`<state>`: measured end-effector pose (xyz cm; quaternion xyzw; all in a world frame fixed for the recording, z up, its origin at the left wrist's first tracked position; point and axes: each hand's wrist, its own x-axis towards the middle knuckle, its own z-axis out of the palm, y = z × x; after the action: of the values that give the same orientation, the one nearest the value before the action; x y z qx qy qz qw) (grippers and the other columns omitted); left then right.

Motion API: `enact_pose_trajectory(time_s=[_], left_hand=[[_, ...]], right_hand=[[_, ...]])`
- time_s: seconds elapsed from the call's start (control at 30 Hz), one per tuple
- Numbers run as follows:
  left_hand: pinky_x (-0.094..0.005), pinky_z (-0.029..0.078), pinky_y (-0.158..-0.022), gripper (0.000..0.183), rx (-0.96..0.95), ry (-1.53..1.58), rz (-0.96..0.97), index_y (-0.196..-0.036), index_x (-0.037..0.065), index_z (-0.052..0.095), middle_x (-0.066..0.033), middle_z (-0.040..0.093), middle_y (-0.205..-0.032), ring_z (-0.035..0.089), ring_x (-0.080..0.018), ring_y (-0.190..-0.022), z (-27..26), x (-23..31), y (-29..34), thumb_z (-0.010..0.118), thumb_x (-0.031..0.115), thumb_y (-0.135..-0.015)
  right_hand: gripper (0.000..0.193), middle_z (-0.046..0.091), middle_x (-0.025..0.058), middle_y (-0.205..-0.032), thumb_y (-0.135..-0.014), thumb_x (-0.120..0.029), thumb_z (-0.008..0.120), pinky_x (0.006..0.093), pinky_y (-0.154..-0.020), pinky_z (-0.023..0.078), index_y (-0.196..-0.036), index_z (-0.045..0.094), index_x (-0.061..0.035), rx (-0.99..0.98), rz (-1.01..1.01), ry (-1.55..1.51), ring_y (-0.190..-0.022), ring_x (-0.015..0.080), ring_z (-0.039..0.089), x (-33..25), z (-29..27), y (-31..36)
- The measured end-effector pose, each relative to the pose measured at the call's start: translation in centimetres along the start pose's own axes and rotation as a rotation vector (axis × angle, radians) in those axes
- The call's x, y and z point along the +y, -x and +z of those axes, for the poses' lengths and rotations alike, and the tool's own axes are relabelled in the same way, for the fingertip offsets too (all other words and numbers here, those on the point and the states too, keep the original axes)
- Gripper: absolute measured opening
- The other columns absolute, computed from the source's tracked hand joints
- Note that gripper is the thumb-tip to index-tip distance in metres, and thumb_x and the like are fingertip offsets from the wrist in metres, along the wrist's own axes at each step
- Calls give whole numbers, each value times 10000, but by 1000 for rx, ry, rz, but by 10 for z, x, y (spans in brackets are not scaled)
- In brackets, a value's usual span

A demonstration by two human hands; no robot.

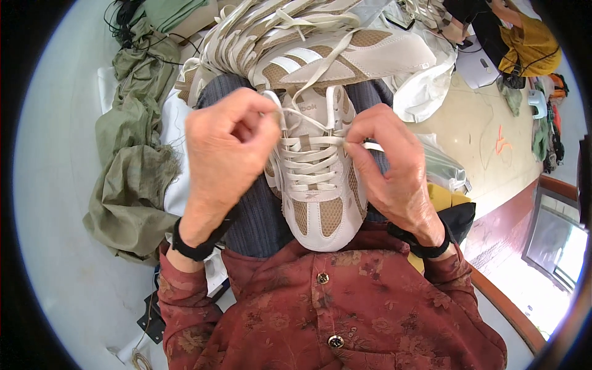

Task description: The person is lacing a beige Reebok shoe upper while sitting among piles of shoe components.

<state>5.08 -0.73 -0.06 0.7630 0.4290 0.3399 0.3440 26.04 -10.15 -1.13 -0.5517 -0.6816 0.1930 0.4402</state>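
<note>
A white and beige mesh sneaker (328, 225) rests on my lap, its toe pointing toward me. Flat off-white shoelace (311, 157) crosses its front in several rows, and a loose stretch runs over the tongue (306, 109). My left hand (225, 148) pinches shoelace beside the upper left eyelets; its fingertips are slightly blurred. On the other side, my right hand (391, 163) has thumb and forefinger closed on shoelace at the right eyelet edge, and a short end shows past the fingers.
Just beyond the sneaker lies a pile of similar shoes (296, 61) with trailing laces. Green cloth (132, 179) is heaped at the left. White plastic (425, 92) and a clear bag (441, 163) lie to the right. Another person in yellow (529, 52) is at the far right.
</note>
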Motion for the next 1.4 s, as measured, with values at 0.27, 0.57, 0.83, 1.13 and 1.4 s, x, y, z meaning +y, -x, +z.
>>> enact_pose_trajectory(time_s=[0.27, 0.57, 0.83, 1.13, 1.4], left_hand=[[-179, 356, -518, 21, 146, 44, -184, -872, 23, 702, 68, 581, -647, 471, 15, -570, -46, -52, -2, 692, 5, -873], [-185, 351, -532, 75, 327, -128, -311, -928, 33, 725, 66, 578, -683, 462, -6, -593, -153, -154, 2, 696, 101, -914], [-194, 372, -584, 166, 527, -238, -440, -993, 33, 746, 51, 581, -724, 492, -24, -650, -256, -230, 26, 698, 180, -929], [-197, 395, -614, 212, 618, -302, -424, -986, 29, 747, 40, 607, -754, 512, -42, -675, -297, -248, 34, 726, 228, -919], [-179, 381, -617, 212, 616, -239, -438, -966, 30, 732, 44, 586, -758, 497, -31, -677, -272, -205, 16, 714, 238, -930]], right_hand=[[124, 640, 91, -860, -843, 94, 661, 293, -748, 505, -935, 606, 32, -12, 85, -13, -787, 173, 627, -6, -6, -17], [60, 677, 7, -883, -886, -16, 723, 250, -797, 484, -929, 686, 6, -98, 437, -480, -851, 90, 599, -14, -24, -25], [101, 680, 35, -938, -892, -30, 712, 289, -864, 480, -982, 695, 13, -243, 281, -406, -930, 121, 601, -4, -16, -29], [89, 700, 34, -898, -894, -4, 687, 260, -816, 496, -979, 699, 20, -133, 379, -270, -853, 107, 619, -14, -23, -26], [68, 695, 58, -858, -887, 21, 674, 247, -662, 488, -951, 698, 24, -250, 269, -195, -724, 105, 602, -34, -19, -23]])
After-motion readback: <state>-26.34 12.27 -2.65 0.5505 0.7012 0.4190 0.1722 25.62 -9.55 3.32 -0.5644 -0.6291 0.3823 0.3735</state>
